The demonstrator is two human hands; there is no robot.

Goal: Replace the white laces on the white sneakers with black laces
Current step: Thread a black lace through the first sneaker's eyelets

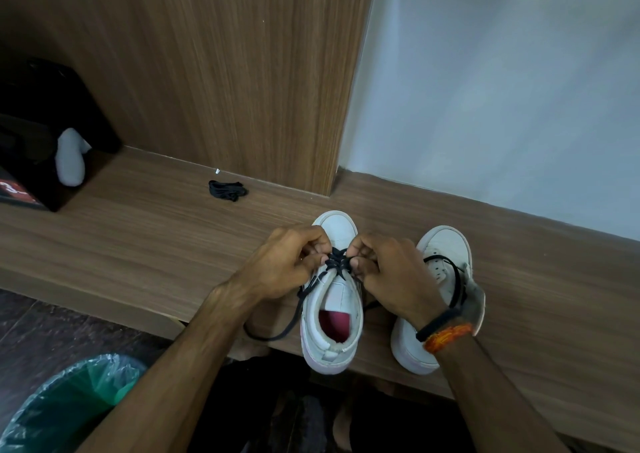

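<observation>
Two white sneakers stand on the wooden tabletop (138, 230); on the left sneaker (332, 300), left hand (287, 265) and right hand (391, 272) each hold a pinching grip on the black lace (337, 262). The right sneaker (440, 279) stands just beside it.

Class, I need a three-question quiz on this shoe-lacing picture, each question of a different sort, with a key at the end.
1. True or false: the black lace is crossed through the left sneaker.
2. Where does the spare bundle of black lace lie? A) inside a sneaker B) on the wooden bench, beyond the sneakers C) in the bin
3. Fill in: the orange band is on the ___ wrist.

Key: 1 true; 2 B; 3 right. Both the left hand and the right hand pinch the lace, beside the right sneaker.
</observation>
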